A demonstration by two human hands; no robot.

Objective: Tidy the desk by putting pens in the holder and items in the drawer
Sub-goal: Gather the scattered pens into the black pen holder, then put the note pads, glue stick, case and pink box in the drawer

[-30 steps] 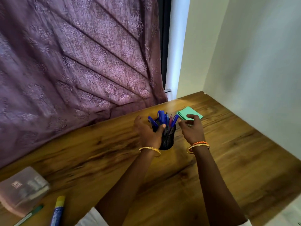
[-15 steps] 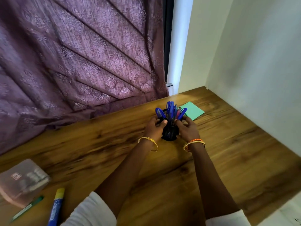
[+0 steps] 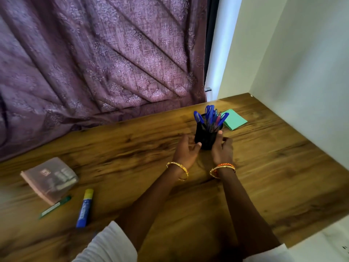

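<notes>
Compared with half a second back: both hands loosened off the black mesh holder point(image 3: 207, 136), which now stands free and upright near the far right corner of the desk point(image 3: 273, 176), seemingly a bit farther from the body. Left hand point(image 3: 186, 151) sitting just left of the holder, fingers spread and relaxed, thumb tip at the holder's lower wall (touching or just shy of it, hard to call). Right hand point(image 3: 221, 148) pressed up against the holder's right side, thumb raised along the wall, fingers only loosely curved, so no real grip on either side anymore. Gold bangles point(image 3: 178, 170) on both wrists, plus an orange one on the right.

Pens point(image 3: 209, 116) packed in the holder, long axes roughly vertical, blue caps up and fanning outward, a pinkish one among them. Green sticky pad point(image 3: 235, 121) lying flat just behind and right of the holder.

Over at the near left: blue glue stick point(image 3: 84, 208) with yellow cap lying flat, cap end pointing away from the body; a green pen point(image 3: 54, 207) beside it, angled up to the right; a pinkish clear-covered box point(image 3: 50, 178) just beyond. Labels on all three too blurred to read.

Purple patterned curtain point(image 3: 94, 63) behind the desk.
</notes>
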